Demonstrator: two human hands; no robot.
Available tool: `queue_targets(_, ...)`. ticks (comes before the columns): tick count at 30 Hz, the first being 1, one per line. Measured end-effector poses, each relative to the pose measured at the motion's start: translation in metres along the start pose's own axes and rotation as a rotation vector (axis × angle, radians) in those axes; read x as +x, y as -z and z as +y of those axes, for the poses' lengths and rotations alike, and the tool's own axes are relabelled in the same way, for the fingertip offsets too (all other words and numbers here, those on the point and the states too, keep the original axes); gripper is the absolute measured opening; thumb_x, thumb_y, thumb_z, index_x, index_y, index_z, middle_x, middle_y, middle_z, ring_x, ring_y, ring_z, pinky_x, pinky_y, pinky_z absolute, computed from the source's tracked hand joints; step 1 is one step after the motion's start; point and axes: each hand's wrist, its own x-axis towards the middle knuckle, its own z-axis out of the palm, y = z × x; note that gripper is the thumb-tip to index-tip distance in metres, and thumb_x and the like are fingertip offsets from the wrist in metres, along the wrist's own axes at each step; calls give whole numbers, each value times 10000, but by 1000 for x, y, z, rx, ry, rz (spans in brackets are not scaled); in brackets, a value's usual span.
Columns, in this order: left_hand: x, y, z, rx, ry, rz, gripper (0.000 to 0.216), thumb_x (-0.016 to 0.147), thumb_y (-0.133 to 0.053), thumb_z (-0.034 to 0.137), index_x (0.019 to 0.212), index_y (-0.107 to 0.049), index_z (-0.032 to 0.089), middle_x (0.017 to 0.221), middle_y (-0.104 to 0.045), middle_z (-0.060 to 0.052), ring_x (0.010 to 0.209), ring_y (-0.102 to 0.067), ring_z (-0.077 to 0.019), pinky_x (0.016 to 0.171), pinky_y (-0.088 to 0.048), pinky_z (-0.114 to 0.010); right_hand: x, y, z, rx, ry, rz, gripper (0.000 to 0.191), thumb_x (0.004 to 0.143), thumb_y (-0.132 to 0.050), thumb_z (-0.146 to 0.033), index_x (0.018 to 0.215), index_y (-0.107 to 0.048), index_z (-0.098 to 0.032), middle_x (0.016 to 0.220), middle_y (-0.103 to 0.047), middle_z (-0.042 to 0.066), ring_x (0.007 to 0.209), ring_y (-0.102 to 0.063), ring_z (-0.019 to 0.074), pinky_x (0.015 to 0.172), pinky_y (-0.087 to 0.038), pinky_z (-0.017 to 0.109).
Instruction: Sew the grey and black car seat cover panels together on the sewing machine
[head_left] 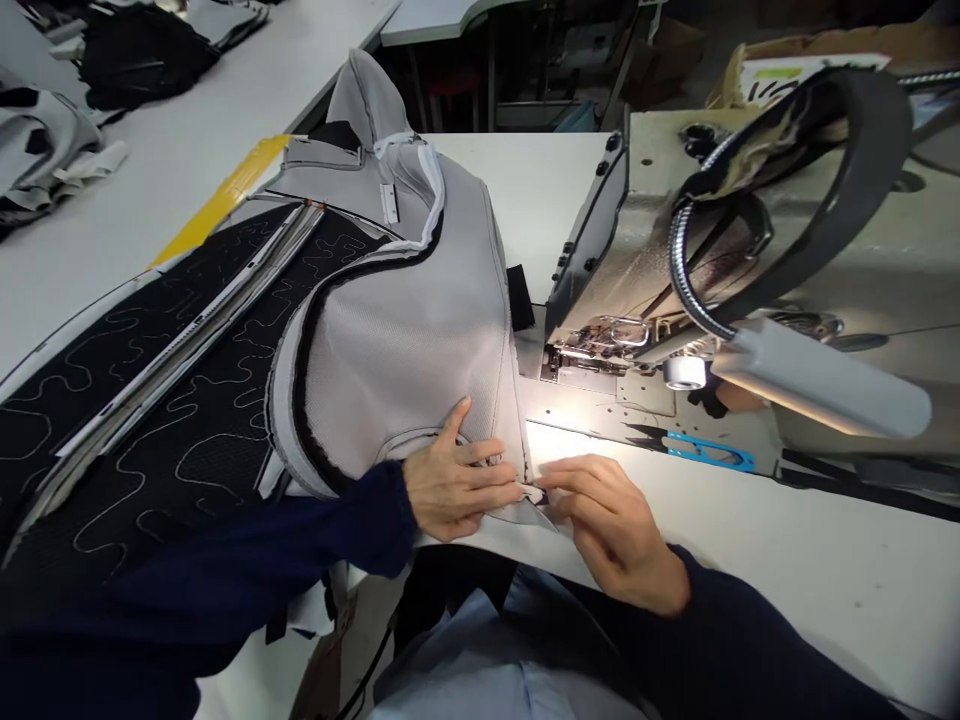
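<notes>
Your left hand [459, 487] lies spread on the cover [397, 330], which rests on the bench [750, 550] beside the machine [637, 220]. Your right hand [619, 535], fingers curled in, pinches the cover's edge [531, 491]. Apparent step: edge alignment. The next move likely calls for steady left-hand pressure.

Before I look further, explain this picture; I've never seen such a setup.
One head-worn camera took this, looking forward and down; there is no robot. The wearer's left hand lies spread on a grey fabric piece; the right hand is at its edge, its grip hard to make out. Beside the grey piece lies a black panel with pale wavy stitching. What looks like a sewing machine, with a lamp, stands at the picture's right. Blue-handled snips lie on the white table.
</notes>
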Motion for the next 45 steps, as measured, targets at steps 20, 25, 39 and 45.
queue_targets(20, -3, -6, -7, -9, -27, 61, 382, 760, -470, 302, 1099, -598, 183, 1109, -633, -47, 1115, -507, -269, 1082, 47, -739, 25, 6, 28, -104, 92, -224, 405, 867, -378, -65, 1246, -475, -171, 1227, -557, 139, 1142, -488, 267, 898, -425, 478)
queue_targets(25, -1, 0, -5, -18, 4, 32, 380, 774, -459, 276, 1119, -593, 186, 1120, -641, -36, 1126, -510, -251, 1103, 45, -720, 18, 5, 23, 45, 33, -242, 299, 890, -354, -70, 1072, -547, -207, 1036, -602, 84, 967, -543, 210, 870, -420, 430)
queue_targets(39, -2, 0, -7, -12, -17, -3, 392, 765, -497, 299, 1128, -591, 185, 1146, -622, -32, 1153, -484, -272, 1092, 34, -738, 39, -18, 35, -229, 24, -204, 169, 915, -381, -93, 884, -531, -165, 775, -502, 46, 720, -402, 178, 666, -283, 338)
queue_targets(45, -2, -6, -7, -22, -15, 36, 399, 735, -474, 278, 1105, -598, 190, 1128, -629, -37, 1151, -483, -274, 1081, 55, -746, 43, -16, 34, -199, -7, -230, 129, 795, -418, -60, 807, -462, -180, 765, -468, 48, 710, -389, 189, 650, -273, 340)
